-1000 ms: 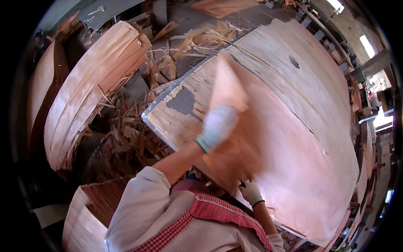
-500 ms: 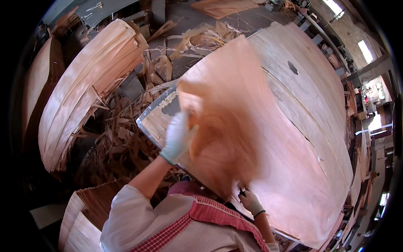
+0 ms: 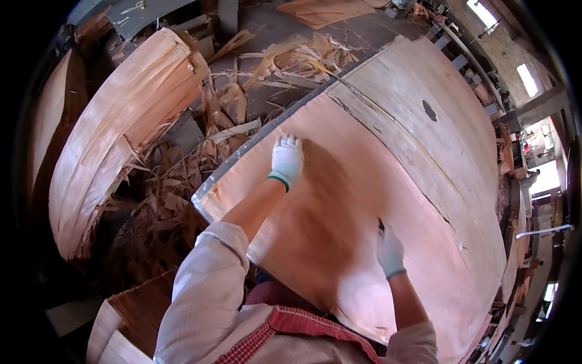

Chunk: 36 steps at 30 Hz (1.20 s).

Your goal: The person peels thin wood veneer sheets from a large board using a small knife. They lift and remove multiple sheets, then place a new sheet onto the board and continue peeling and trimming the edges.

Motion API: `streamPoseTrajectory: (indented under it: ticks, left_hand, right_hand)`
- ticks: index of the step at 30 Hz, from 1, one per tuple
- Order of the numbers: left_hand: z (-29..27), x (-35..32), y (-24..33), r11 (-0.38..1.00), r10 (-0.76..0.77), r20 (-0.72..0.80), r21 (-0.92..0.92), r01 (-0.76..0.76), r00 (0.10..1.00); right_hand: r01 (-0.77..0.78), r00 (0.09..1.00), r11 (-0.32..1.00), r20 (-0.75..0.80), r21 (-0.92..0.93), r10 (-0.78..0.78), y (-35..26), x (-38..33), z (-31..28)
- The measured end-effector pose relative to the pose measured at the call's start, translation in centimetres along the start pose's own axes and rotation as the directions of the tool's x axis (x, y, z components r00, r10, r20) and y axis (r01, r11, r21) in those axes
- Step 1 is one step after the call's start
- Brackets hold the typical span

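A thin pinkish-brown wood veneer sheet lies over the slanted work table, with a shadow across its middle. My left hand, in a white glove with a green cuff, rests on the sheet near its far left edge. Its fingers point away from me and are slightly apart, with nothing visible in them. My right hand, gloved too, is over the right part of the sheet, closed around a small dark tool. Only the tool's tip sticks out, so its kind is unclear.
Paler veneer with a dark hole lies beyond the sheet. A thick curved veneer stack stands at left, another stack at lower left. Torn veneer scraps cover the floor between. A dark edge borders the table.
The lifted, blurred veneer sheet now lies flat on the table. My left hand has moved away from me and right onto it; my right hand with the tool has moved farther out and right.
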<state>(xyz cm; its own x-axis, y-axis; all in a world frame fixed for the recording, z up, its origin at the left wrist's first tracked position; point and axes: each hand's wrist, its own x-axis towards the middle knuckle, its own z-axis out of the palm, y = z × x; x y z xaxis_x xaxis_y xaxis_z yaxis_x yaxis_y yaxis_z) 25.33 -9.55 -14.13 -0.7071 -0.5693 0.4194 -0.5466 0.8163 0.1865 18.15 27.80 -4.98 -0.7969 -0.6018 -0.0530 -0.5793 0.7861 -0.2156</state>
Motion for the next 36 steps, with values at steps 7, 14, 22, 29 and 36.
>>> streamPoseTrajectory:
  ticks: [7,14,22,29,36]
  left_hand:
    - [3.0,0.8,-2.0,0.976,-0.189,-0.051,-0.120,0.182,0.981]
    - [3.4,1.2,-1.8,0.976,-0.202,0.058,-0.070,0.205,0.978]
    - [4.4,0.3,-3.8,0.995,-0.098,-0.090,0.002,0.099,0.991]
    - [8.2,-5.8,16.4,0.936,0.337,-0.055,-0.087,-0.340,0.940]
    - [0.5,-11.7,29.9,0.884,0.337,0.140,-0.388,-0.261,0.931]
  right_hand:
    - [0.167,0.985,0.986,0.050,-0.017,-0.166,-17.8,18.8,8.3]
    - [0.296,0.953,0.955,0.053,0.025,-0.297,-26.3,26.4,12.6]
    - [0.311,0.930,0.947,0.228,-0.075,-0.287,-4.2,14.8,6.6]
    - [0.329,0.944,0.935,0.074,-0.137,-0.321,10.4,8.7,3.8]
    - [0.038,0.994,0.997,0.107,-0.064,-0.031,33.1,-6.6,0.2]
